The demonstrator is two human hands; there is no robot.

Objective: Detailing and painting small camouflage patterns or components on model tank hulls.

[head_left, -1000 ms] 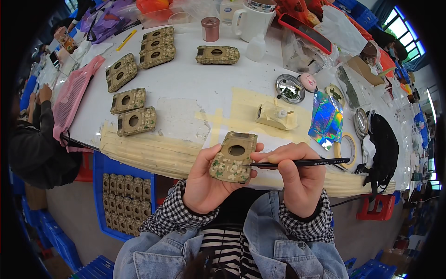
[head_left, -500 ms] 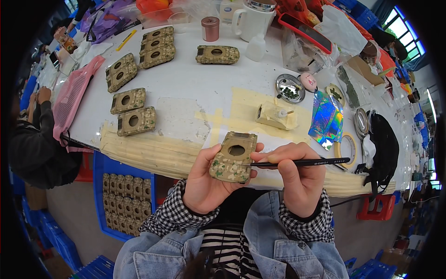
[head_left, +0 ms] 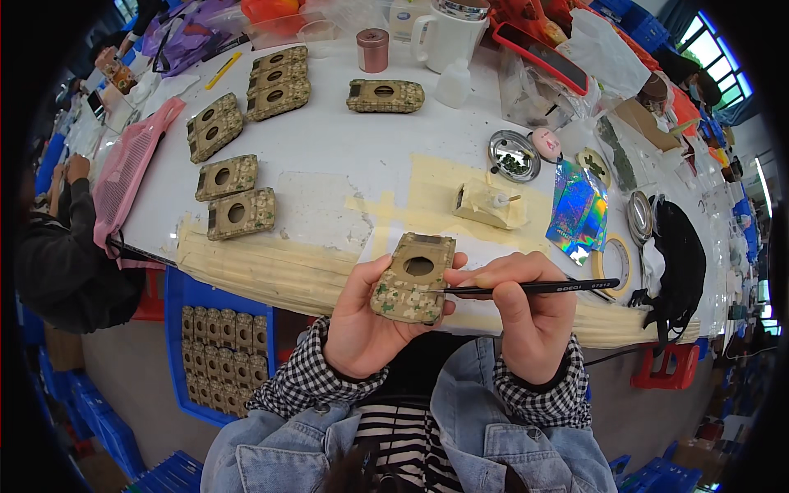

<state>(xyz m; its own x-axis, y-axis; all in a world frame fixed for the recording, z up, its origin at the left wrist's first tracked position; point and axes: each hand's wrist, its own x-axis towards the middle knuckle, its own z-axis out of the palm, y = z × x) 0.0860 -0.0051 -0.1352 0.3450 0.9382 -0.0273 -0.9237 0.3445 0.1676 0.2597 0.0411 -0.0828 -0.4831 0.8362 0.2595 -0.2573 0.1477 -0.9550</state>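
Observation:
My left hand is closed around a camouflage-patterned model tank hull, tan with green and brown patches and a round hole in its top. In my right hand a slim black paintbrush is pinched between thumb and fingers. The brush tip meets, or nearly meets, the hull's surface below the hole. Similar hulls lie on the table: a pair to the left, another pair farther back, a stack behind those and one alone at the back middle.
A blue crate with several hulls stands low at left. Around the right side are a round metal tin with dark green bits, a taped block, shiny foil sheets, a tape roll and a black bag. A white mug stands behind.

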